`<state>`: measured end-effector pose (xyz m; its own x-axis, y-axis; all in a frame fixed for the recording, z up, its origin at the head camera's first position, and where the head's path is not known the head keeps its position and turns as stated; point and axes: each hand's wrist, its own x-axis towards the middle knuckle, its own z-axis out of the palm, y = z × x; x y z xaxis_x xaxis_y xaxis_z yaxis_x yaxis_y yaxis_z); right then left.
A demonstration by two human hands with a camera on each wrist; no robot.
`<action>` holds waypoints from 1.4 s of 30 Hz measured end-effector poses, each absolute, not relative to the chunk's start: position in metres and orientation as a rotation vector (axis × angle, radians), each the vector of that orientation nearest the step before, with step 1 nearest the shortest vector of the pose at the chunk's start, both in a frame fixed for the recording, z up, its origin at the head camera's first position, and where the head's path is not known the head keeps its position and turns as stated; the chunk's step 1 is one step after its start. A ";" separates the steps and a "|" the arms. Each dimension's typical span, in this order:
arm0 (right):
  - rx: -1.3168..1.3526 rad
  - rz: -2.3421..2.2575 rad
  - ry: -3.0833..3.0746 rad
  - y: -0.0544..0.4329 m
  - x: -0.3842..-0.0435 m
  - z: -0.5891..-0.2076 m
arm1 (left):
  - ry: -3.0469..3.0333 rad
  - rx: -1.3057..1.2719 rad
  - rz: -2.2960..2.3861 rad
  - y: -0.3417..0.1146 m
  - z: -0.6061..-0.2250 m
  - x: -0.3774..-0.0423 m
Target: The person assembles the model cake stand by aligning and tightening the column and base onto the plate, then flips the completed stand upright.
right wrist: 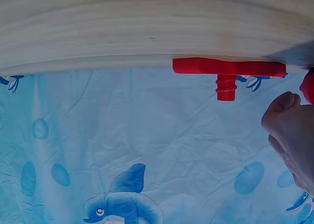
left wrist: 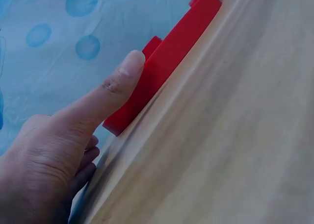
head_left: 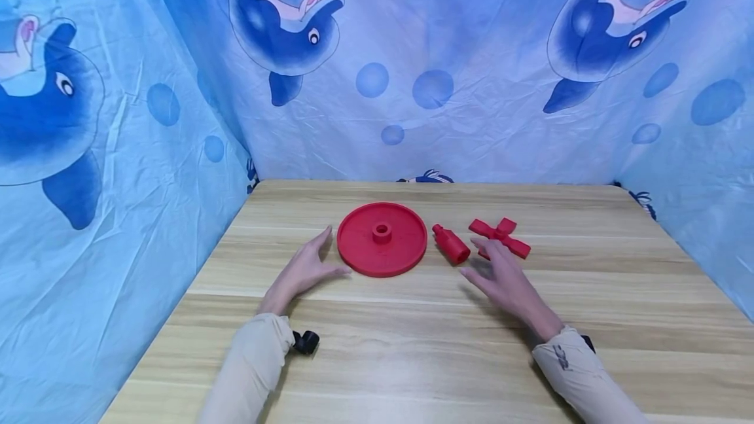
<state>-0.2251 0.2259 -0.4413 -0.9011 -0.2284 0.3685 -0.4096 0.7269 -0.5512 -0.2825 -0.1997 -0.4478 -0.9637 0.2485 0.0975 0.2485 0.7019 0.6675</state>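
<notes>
A round red disc [head_left: 383, 259] with a raised rim and a hollow hub [head_left: 381, 233] lies on the table. At its left edge is my left hand [head_left: 302, 271], fingers and thumb spread around the rim and nothing gripped. In the left wrist view the thumb [left wrist: 115, 89] overlaps the disc's side. Right of the disc lies a red bottle-shaped piece [head_left: 451, 245], and beyond it a red four-armed cross [head_left: 502, 233]. My right hand [head_left: 506, 281] hovers between these two, fingers loosely spread, partly hiding one cross arm. The right wrist view shows the cross's ridged stem [right wrist: 226, 88].
The pieces rest on a light wood-grain table [head_left: 389, 345]. Blue cloth [head_left: 471, 136] printed with dolphins hangs at the back and both sides. A black wrist camera [head_left: 306, 342] sits at the left sleeve cuff.
</notes>
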 end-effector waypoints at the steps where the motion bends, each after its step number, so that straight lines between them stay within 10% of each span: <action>1: 0.490 0.946 -2.663 0.224 -0.227 -0.441 | -2.898 -0.420 -1.132 -0.199 -0.448 -0.285; 42: 0.330 0.777 -2.775 0.205 -0.253 -0.445 | -2.915 -0.430 -1.222 -0.191 -0.448 -0.295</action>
